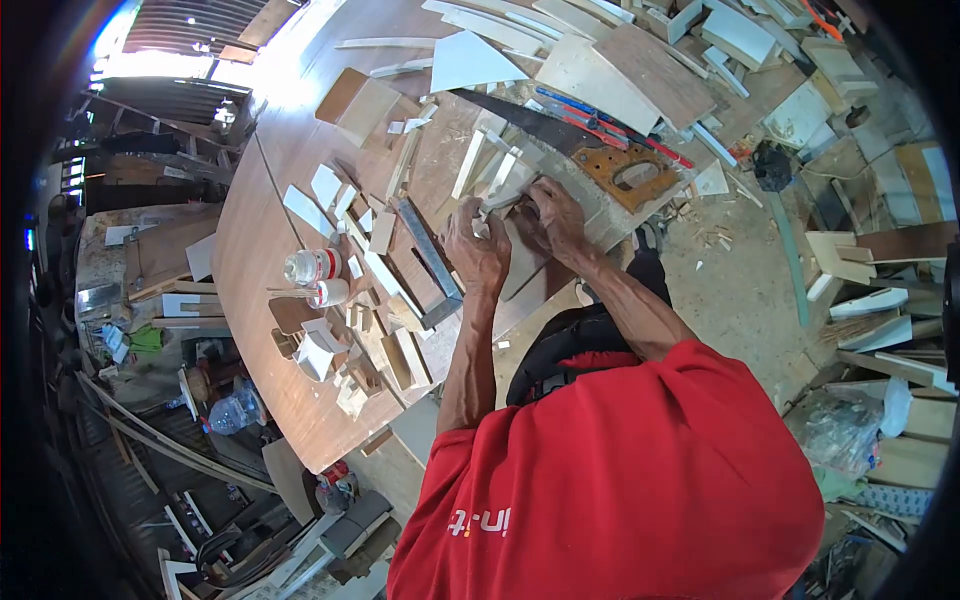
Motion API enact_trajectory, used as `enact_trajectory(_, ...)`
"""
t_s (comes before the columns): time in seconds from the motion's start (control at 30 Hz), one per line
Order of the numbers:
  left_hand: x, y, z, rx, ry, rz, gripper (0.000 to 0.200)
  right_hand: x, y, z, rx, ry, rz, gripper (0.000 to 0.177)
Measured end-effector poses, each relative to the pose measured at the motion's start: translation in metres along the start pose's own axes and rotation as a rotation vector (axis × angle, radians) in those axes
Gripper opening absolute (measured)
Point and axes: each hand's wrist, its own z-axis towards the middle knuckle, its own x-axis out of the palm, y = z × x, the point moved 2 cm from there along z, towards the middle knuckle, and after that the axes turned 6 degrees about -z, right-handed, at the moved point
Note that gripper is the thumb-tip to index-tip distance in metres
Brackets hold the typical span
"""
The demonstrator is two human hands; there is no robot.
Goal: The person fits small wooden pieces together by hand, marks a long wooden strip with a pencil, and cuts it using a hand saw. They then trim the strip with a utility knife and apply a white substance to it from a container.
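Observation:
Both hands meet over the near edge of the wooden worktable. My left hand has its fingers curled around a small wooden piece, whose exact shape is partly covered. My right hand is closed at the other side of the same piece, fingers bent and pressed against it. Just beyond the hands lie pale wooden strips. A dark metal frame rests to the left of my left hand. Beyond my right hand is a handsaw with a wooden handle.
Two white-and-red glue bottles stand among wood offcuts on the left. Blue and red slim tools lie beside the saw blade. Boards and strips pile up at the far side. Scrap wood and a plastic bag lie right.

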Motion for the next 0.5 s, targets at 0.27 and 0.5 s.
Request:
enact_trajectory(0.27, 0.008, -0.001, 0.001, 0.059, 0.002, 0.079, 0.021, 0.011, -0.009, -0.001, 0.026, -0.01, -0.021, 0.034)
enact_trajectory(0.5, 0.012, 0.002, 0.002, 0.053, 0.011, 0.083, 0.023, 0.007, -0.007, -0.001, 0.126, 0.06, 0.09, 0.031)
